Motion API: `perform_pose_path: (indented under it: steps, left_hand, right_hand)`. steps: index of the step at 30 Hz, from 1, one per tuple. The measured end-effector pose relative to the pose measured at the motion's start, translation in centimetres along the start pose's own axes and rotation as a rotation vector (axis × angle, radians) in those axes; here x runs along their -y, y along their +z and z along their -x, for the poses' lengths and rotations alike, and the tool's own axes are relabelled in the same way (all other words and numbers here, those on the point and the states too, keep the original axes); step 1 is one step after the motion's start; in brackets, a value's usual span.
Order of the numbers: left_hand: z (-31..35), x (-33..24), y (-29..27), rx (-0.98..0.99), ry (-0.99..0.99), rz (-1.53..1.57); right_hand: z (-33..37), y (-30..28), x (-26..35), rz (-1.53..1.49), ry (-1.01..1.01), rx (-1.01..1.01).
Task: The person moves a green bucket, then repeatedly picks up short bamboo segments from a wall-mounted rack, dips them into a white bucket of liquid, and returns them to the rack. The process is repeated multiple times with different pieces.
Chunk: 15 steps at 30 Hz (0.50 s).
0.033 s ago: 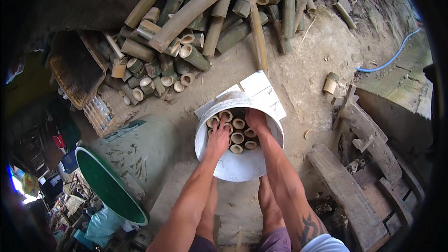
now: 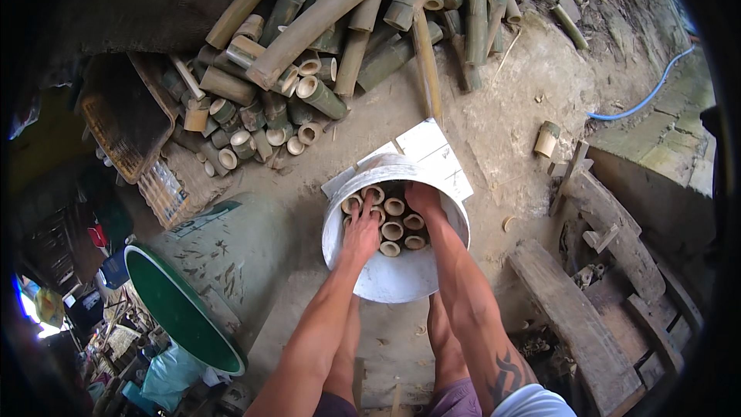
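A white round bucket (image 2: 396,284) stands between my legs, its wide mouth facing me. Inside it, several short cut bamboo tubes (image 2: 392,238) are packed upright, hollow ends showing. My left hand (image 2: 360,238) reaches over the near left rim, and its spread fingers lie on the tubes at the left of the cluster. On the other side, my right hand (image 2: 422,198) is down inside the bucket by the far right wall, beside the tubes. Its fingertips are lost in shadow, so whether it grips anything is hidden.
White tiled panels (image 2: 441,158) lie behind the bucket. A heap of bamboo lengths (image 2: 332,19) fills the far side. To the left, a large barrel (image 2: 231,255) with green interior lies tilted. Wooden planks (image 2: 575,316) are at right, and a blue hose (image 2: 644,104) runs beyond.
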<state>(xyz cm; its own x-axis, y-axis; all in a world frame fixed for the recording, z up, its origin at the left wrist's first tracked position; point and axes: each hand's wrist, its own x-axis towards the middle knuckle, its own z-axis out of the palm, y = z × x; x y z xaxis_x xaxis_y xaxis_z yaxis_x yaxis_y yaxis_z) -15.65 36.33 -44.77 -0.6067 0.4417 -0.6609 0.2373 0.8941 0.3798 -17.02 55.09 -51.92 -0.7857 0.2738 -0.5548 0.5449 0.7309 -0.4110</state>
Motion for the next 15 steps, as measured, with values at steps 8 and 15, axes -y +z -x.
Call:
perform_pose_path:
  steps: [8, 15]
  left_hand:
    - [1.8, -0.8, -0.4, -0.328, -0.054, 0.398]
    - [2.1, -0.9, 0.0, -0.196, -0.270, 0.334]
  right_hand:
    - [4.7, -4.0, 4.0, -0.667, 0.089, 0.527]
    - [0.5, -2.5, 2.2, 0.015, -0.028, 0.209]
